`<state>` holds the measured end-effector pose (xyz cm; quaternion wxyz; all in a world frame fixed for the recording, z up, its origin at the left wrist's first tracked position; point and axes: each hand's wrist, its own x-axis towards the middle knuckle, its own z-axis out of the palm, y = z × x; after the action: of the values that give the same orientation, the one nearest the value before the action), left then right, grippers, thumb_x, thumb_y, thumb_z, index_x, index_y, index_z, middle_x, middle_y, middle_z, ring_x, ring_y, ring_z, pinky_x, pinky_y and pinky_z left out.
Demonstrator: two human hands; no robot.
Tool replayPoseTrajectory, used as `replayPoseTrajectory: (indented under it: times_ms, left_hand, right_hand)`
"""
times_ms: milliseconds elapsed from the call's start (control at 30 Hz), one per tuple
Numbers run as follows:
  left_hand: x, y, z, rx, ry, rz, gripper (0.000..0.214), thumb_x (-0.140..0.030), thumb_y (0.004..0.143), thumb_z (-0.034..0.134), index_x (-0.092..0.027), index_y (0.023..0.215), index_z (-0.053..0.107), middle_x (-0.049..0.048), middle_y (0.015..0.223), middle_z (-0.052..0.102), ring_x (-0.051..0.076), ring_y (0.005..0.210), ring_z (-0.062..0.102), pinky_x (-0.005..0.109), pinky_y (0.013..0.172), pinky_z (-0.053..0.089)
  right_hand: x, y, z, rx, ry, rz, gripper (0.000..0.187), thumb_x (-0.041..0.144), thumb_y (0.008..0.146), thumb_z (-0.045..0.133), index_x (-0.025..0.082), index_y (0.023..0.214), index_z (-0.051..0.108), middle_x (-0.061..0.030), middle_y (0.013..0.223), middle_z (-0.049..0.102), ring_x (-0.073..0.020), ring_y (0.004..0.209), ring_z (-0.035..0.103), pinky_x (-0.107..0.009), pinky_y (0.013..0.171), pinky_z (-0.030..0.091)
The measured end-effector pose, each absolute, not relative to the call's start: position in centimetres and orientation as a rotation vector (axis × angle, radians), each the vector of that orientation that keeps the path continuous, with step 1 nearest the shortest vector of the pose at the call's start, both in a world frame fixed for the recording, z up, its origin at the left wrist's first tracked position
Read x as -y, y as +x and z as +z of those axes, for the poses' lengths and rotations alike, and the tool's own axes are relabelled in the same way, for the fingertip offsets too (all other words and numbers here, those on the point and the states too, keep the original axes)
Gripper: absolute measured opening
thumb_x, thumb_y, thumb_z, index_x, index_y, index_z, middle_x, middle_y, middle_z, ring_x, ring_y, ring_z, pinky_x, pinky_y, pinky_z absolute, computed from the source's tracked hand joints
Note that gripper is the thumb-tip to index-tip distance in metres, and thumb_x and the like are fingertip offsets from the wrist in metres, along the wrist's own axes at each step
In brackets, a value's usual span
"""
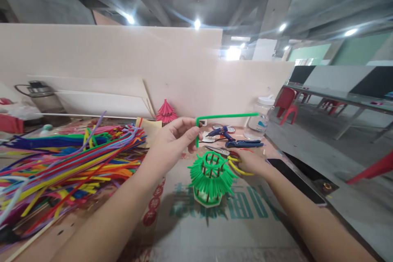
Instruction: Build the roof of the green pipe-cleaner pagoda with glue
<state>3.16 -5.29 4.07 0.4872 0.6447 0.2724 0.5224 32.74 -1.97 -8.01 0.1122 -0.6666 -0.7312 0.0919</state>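
My left hand [175,139] is raised above the table, fingers pinched on a bent green pipe cleaner [227,116] whose long part runs to the right. Below it stands a small green pipe-cleaner tree [211,178] built on wooden sticks over a pale base. My right hand [250,161] lies low on the table just right of the tree, beside yellow pipe cleaners [238,168] and small scissors [217,150]. Its fingers are hidden behind the tree.
A big heap of coloured pipe cleaners [67,159] fills the left. A blue glue gun [224,133], blue pliers [244,144], a plastic jar [260,118] and a pink tree [166,112] stand at the back. A dark phone [296,180] lies at the right edge.
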Motion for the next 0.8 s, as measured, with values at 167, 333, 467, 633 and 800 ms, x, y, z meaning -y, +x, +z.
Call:
replayPoseTrajectory:
  times_ms: [167, 333, 467, 633, 800]
  left_hand:
    - [4.9, 3.0, 4.2, -0.655, 1.539, 1.314, 0.033, -0.048, 0.079, 0.079, -0.017, 0.086, 0.069, -0.0024, 0.067, 0.065, 0.008, 0.053, 0.056, 0.019, 0.052, 0.046]
    - [4.6, 2.9, 4.3, -0.616, 1.396, 1.397, 0.038, -0.050, 0.073, 0.083, -0.016, 0.082, 0.068, -0.0019, 0.067, 0.064, 0.008, 0.054, 0.054, 0.019, 0.050, 0.044]
    - [4.8, 3.0, 4.3, -0.608, 1.337, 1.440, 0.036, -0.048, 0.074, 0.083, -0.016, 0.078, 0.067, -0.0028, 0.066, 0.061, 0.007, 0.053, 0.052, 0.018, 0.050, 0.042]
    - [5.0, 3.3, 4.0, -0.669, 1.416, 1.423, 0.030, -0.044, 0.079, 0.077, -0.016, 0.077, 0.066, -0.0024, 0.066, 0.062, 0.008, 0.056, 0.052, 0.019, 0.054, 0.041]
    - [5.0, 4.0, 3.4, -0.722, 1.540, 1.360, 0.023, -0.037, 0.082, 0.072, -0.016, 0.077, 0.065, -0.0027, 0.066, 0.062, 0.008, 0.055, 0.051, 0.020, 0.053, 0.040]
  right_hand:
    - [1.6, 34.7, -6.4, 2.148, -1.659, 0.221, 0.028, 0.036, 0.087, 0.059, 0.029, 0.113, 0.068, -0.0124, 0.108, 0.076, -0.0339, 0.096, 0.072, -0.043, 0.077, 0.054]
    - [3.7, 35.3, -2.0, 2.073, -1.352, 0.353, 0.054, 0.045, 0.088, 0.062, 0.023, 0.136, 0.053, -0.0130, 0.127, 0.069, -0.0313, 0.116, 0.065, -0.044, 0.094, 0.054]
    - [7.2, 33.2, 0.3, 2.125, -1.252, 0.372, 0.053, 0.039, 0.080, 0.073, 0.029, 0.130, 0.059, -0.0088, 0.108, 0.072, -0.0306, 0.100, 0.067, -0.041, 0.087, 0.055]
    - [8.6, 30.0, 0.4, 2.093, -1.113, 0.471, 0.041, 0.046, 0.083, 0.070, 0.026, 0.118, 0.062, -0.0030, 0.092, 0.066, -0.0227, 0.079, 0.061, -0.035, 0.073, 0.053]
    - [8.7, 27.8, -0.5, 2.012, -0.963, 0.754, 0.055, 0.073, 0.083, 0.059, 0.024, 0.107, 0.059, -0.0024, 0.089, 0.057, -0.0175, 0.074, 0.050, -0.029, 0.064, 0.046]
